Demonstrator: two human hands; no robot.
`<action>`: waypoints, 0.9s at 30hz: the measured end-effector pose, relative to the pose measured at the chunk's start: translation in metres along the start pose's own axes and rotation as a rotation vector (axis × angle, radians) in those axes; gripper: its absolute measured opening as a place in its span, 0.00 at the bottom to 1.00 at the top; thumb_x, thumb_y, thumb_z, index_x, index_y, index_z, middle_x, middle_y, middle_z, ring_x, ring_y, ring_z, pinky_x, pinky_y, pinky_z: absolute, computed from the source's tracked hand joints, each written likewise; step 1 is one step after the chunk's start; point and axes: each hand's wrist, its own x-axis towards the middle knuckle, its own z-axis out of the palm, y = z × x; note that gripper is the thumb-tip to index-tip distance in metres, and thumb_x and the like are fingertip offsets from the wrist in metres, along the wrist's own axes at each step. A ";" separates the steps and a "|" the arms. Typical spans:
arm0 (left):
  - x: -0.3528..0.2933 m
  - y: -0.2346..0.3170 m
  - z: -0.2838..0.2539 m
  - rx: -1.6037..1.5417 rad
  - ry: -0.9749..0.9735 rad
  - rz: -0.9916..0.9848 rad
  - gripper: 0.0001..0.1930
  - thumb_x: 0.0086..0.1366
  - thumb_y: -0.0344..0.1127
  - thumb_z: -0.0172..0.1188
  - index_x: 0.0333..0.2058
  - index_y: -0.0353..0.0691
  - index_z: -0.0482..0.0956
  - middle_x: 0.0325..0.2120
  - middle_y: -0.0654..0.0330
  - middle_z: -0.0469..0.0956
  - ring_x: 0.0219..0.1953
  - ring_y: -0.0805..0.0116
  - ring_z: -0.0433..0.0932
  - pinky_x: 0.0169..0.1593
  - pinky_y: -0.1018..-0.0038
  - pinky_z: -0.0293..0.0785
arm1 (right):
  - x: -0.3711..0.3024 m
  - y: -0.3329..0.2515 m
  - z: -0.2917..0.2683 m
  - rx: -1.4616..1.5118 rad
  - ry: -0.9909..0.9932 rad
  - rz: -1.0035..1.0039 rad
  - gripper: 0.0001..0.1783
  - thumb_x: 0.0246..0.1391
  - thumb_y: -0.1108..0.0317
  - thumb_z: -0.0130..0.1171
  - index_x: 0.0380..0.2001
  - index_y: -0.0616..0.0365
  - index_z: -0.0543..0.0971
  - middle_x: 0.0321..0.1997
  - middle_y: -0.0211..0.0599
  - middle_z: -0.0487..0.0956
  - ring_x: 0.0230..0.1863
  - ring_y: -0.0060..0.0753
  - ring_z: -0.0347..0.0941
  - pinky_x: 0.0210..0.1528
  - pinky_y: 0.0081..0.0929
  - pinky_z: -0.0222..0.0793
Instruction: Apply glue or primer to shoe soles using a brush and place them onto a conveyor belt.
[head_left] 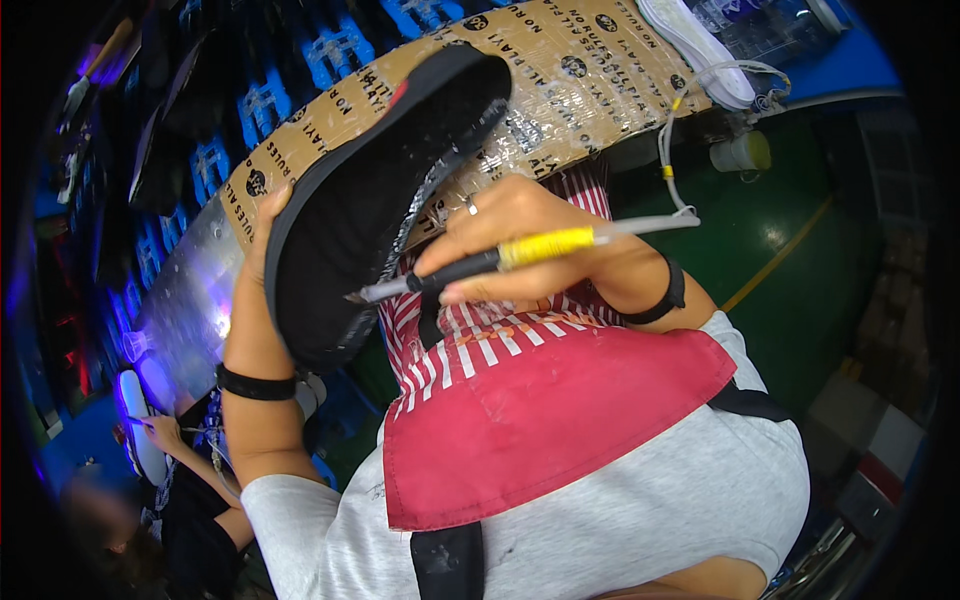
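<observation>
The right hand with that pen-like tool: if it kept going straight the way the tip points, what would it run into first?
The right hand holds a pen-like tool with a yellow band, tip aimed toward the person's left. First in that line is the black shoe held by the left hand. The tip looks at or almost on its edge, though depth is unclear.

Light is uneven: the middle is bright, while the left side sinks into dim blue-violet, with glare on the metal sheet [190,310]. Fisheye bending curves the edges into a black rim. The lower-left corner is blurred.
</observation>
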 end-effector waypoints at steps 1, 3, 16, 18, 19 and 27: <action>0.007 -0.004 -0.006 -0.021 -0.057 -0.002 0.35 0.56 0.54 0.50 0.56 0.35 0.59 0.52 0.48 0.65 0.50 0.56 0.69 0.53 0.62 0.66 | 0.001 0.003 0.000 0.030 0.027 0.081 0.13 0.37 0.68 0.66 0.31 0.58 0.80 0.20 0.39 0.76 0.19 0.33 0.73 0.21 0.24 0.65; 0.009 -0.014 -0.005 -0.070 -0.129 -0.005 0.35 0.56 0.55 0.49 0.56 0.36 0.59 0.52 0.48 0.64 0.50 0.56 0.69 0.53 0.60 0.66 | -0.001 0.020 0.004 0.038 0.169 0.231 0.14 0.38 0.67 0.66 0.31 0.59 0.80 0.24 0.40 0.78 0.24 0.32 0.76 0.26 0.21 0.68; -0.004 -0.040 0.003 -0.245 -0.387 0.061 0.36 0.57 0.60 0.43 0.58 0.41 0.56 0.54 0.48 0.62 0.50 0.50 0.68 0.47 0.48 0.68 | 0.012 0.042 -0.038 -0.073 0.593 0.320 0.11 0.42 0.68 0.64 0.31 0.60 0.81 0.23 0.34 0.78 0.22 0.18 0.72 0.25 0.15 0.66; -0.003 -0.046 0.005 -0.275 -0.432 0.070 0.36 0.58 0.61 0.42 0.58 0.41 0.56 0.54 0.48 0.62 0.51 0.49 0.68 0.46 0.47 0.69 | 0.018 0.049 -0.032 -0.229 0.664 0.252 0.11 0.42 0.67 0.64 0.31 0.60 0.81 0.23 0.35 0.78 0.22 0.19 0.72 0.25 0.16 0.66; -0.002 -0.049 0.005 -0.287 -0.452 0.076 0.36 0.58 0.62 0.41 0.58 0.42 0.56 0.54 0.48 0.62 0.51 0.49 0.68 0.45 0.46 0.69 | 0.021 0.053 -0.026 -0.370 0.681 0.195 0.11 0.41 0.67 0.64 0.30 0.60 0.81 0.24 0.38 0.79 0.23 0.22 0.73 0.25 0.17 0.66; 0.013 -0.059 -0.034 -0.369 -0.089 0.317 0.41 0.51 0.63 0.49 0.57 0.38 0.58 0.53 0.50 0.64 0.51 0.54 0.67 0.52 0.60 0.67 | 0.030 0.028 0.043 -0.630 0.335 -0.089 0.14 0.39 0.64 0.64 0.31 0.56 0.75 0.19 0.34 0.69 0.21 0.37 0.69 0.22 0.29 0.65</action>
